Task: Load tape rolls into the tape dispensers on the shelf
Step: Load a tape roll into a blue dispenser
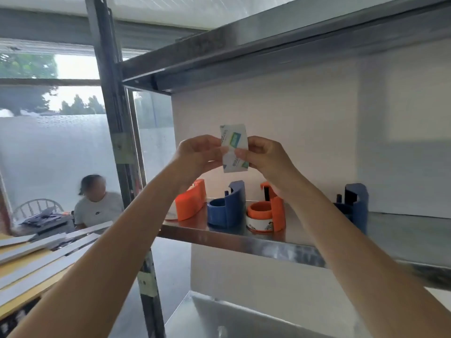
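Both hands hold one white tape roll (234, 140) with green and blue label print, raised above the metal shelf (268, 247). My left hand (197, 154) pinches its left side, my right hand (263, 157) its right side. Below on the shelf stand several tape dispensers: an orange one (189, 203) at the left, a blue one (228, 206) beside it, an orange one (271, 211) with a white roll under its core, and a dark blue one (353, 203) at the right. My right wrist hides part of the second orange dispenser.
An upper shelf (244, 57) hangs close overhead. A steel upright post (117, 142) stands at the left. A lower metal surface (244, 318) lies beneath. Beyond the post a seated person (95, 206) is at a table with long grey strips (44, 247).
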